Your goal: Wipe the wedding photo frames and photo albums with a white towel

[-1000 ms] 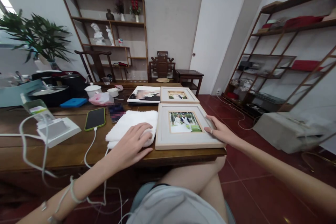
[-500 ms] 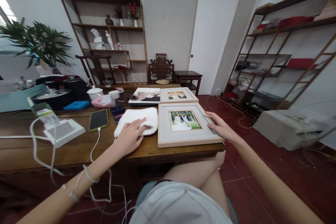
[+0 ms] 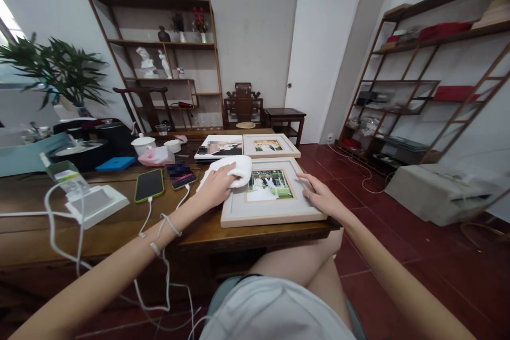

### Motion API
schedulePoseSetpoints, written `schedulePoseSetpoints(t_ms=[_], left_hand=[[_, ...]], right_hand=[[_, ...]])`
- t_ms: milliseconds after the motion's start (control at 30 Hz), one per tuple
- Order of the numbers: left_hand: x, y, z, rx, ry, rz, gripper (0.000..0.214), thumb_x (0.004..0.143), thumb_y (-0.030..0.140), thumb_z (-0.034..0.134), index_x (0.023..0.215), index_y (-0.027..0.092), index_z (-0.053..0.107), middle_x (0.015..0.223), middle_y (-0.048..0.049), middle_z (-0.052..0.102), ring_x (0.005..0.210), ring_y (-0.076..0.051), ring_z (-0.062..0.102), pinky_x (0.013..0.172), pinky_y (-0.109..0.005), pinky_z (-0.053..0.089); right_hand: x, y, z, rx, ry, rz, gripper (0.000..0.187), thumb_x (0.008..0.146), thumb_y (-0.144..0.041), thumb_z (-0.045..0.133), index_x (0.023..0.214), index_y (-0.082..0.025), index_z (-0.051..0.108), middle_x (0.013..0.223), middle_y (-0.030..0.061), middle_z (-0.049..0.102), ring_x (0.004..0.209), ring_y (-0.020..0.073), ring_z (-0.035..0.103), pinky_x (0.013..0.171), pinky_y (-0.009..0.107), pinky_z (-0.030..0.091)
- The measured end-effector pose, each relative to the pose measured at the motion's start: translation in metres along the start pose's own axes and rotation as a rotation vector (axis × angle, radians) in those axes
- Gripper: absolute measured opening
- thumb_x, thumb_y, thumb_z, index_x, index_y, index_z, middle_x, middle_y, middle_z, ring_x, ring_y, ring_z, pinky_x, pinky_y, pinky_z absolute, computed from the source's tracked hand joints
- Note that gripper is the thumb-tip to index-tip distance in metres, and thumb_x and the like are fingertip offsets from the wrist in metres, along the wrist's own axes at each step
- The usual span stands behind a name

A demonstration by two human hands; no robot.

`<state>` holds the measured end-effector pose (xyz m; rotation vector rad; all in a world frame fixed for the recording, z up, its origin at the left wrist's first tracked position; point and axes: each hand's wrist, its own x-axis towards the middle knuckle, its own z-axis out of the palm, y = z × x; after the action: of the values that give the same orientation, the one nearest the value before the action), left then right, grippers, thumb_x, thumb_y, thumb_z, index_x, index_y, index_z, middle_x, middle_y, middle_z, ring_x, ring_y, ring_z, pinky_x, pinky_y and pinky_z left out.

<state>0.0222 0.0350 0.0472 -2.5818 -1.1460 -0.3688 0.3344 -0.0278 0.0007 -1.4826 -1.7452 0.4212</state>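
Observation:
A pale wooden picture frame (image 3: 255,213) with a wedding photo lies flat at the near right end of the dark wooden table (image 3: 99,234). My left hand (image 3: 215,188) grips a folded white towel (image 3: 239,167) and presses it on the frame's upper left corner. My right hand (image 3: 319,195) rests flat with fingers spread on the frame's right border. A second, smaller frame (image 3: 269,145) and a photo book (image 3: 219,147) lie just behind.
A phone in a green case (image 3: 149,184) on a white cable, a second phone (image 3: 181,175), a white box (image 3: 93,202), a pink bag, cups and dark pots sit to the left. Shelves line the back and right walls. My knee is under the table edge.
My left hand took up the towel from the table and carried it right onto the frame's upper left corner. The frame has shifted a little left. My right hand stays on its right border.

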Motion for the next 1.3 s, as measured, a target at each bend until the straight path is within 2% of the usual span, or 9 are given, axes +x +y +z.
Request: schedulePoseSetpoints(t_ms=[133, 300, 400, 500, 633, 767, 967, 1167, 1300], left_hand=[[0.007, 0.003, -0.003, 0.059, -0.016, -0.066, 0.044, 0.076, 0.009, 0.041, 0.117, 0.018, 0.055, 0.143, -0.0088, 0.034, 0.125, -0.027, 0.038, 0.093, -0.044, 0.041], [0.016, 0.011, -0.004, 0.136, -0.014, -0.103, 0.036, 0.080, 0.010, 0.039, 0.109, 0.017, 0.060, 0.143, -0.0110, 0.032, 0.122, -0.030, 0.040, 0.084, -0.047, 0.043], [0.018, 0.016, 0.002, 0.148, -0.016, -0.096, 0.035, 0.082, 0.010, 0.037, 0.106, 0.017, 0.062, 0.140, -0.0121, 0.038, 0.120, -0.032, 0.042, 0.082, -0.048, 0.044], [0.016, 0.018, 0.009, 0.163, -0.034, -0.070, 0.037, 0.082, 0.007, 0.037, 0.102, 0.020, 0.065, 0.134, -0.0101, 0.046, 0.120, -0.031, 0.042, 0.084, -0.048, 0.042], [0.012, 0.018, 0.016, 0.150, -0.059, -0.082, 0.038, 0.081, 0.005, 0.037, 0.102, 0.019, 0.066, 0.136, -0.0099, 0.044, 0.123, -0.033, 0.038, 0.087, -0.052, 0.040], [0.011, 0.015, 0.018, 0.142, -0.038, -0.087, 0.042, 0.080, 0.002, 0.036, 0.105, 0.018, 0.065, 0.139, -0.0101, 0.040, 0.126, -0.036, 0.035, 0.090, -0.059, 0.036], [0.009, 0.010, 0.016, 0.156, -0.035, -0.084, 0.040, 0.082, 0.004, 0.035, 0.103, 0.019, 0.065, 0.140, -0.0082, 0.040, 0.127, -0.034, 0.033, 0.091, -0.056, 0.039], [0.011, 0.002, 0.012, 0.096, 0.107, -0.140, 0.040, 0.081, 0.004, 0.036, 0.113, 0.016, 0.058, 0.143, -0.0114, 0.032, 0.126, -0.027, 0.038, 0.095, -0.043, 0.041], [0.020, -0.008, 0.006, 0.085, 0.236, -0.075, 0.038, 0.082, 0.006, 0.036, 0.112, 0.012, 0.058, 0.145, -0.0129, 0.029, 0.129, -0.025, 0.033, 0.101, -0.038, 0.036]], right_hand=[[0.000, 0.001, 0.006, -0.002, 0.007, -0.032, 0.046, 0.073, -0.016, 0.044, 0.118, -0.024, 0.051, 0.124, 0.0063, 0.051, 0.120, 0.0219, 0.045, 0.104, 0.042, 0.031], [0.000, -0.002, 0.014, 0.010, 0.006, -0.062, 0.046, 0.073, -0.015, 0.043, 0.118, -0.023, 0.052, 0.124, 0.0078, 0.049, 0.120, 0.0226, 0.045, 0.104, 0.041, 0.031], [0.009, -0.001, 0.016, 0.038, -0.026, -0.081, 0.048, 0.073, -0.013, 0.044, 0.119, -0.024, 0.051, 0.125, 0.0081, 0.049, 0.120, 0.0232, 0.044, 0.105, 0.043, 0.029], [0.026, -0.001, 0.013, 0.049, -0.053, -0.084, 0.051, 0.070, -0.011, 0.048, 0.119, -0.023, 0.051, 0.132, 0.0087, 0.044, 0.128, 0.0252, 0.036, 0.108, 0.046, 0.023], [0.046, -0.002, 0.009, 0.019, -0.098, -0.137, 0.051, 0.068, -0.007, 0.048, 0.117, -0.020, 0.054, 0.142, 0.0093, 0.034, 0.135, 0.0260, 0.024, 0.110, 0.046, 0.018], [0.045, -0.003, 0.016, 0.042, -0.155, -0.193, 0.048, 0.068, -0.003, 0.041, 0.110, -0.020, 0.059, 0.134, 0.0066, 0.047, 0.133, 0.0216, 0.029, 0.110, 0.043, 0.019], [0.033, 0.001, 0.027, 0.149, -0.116, -0.174, 0.049, 0.069, -0.004, 0.039, 0.107, -0.025, 0.061, 0.127, 0.0017, 0.054, 0.134, 0.0187, 0.029, 0.110, 0.043, 0.019], [0.037, 0.004, 0.024, 0.139, -0.135, -0.153, 0.041, 0.071, -0.008, 0.045, 0.106, -0.023, 0.061, 0.132, 0.0053, 0.050, 0.133, 0.0194, 0.030, 0.110, 0.043, 0.019], [0.036, 0.005, 0.023, 0.154, -0.150, -0.171, 0.042, 0.070, -0.009, 0.047, 0.107, -0.024, 0.061, 0.137, 0.0047, 0.045, 0.134, 0.0203, 0.027, 0.111, 0.044, 0.016]])
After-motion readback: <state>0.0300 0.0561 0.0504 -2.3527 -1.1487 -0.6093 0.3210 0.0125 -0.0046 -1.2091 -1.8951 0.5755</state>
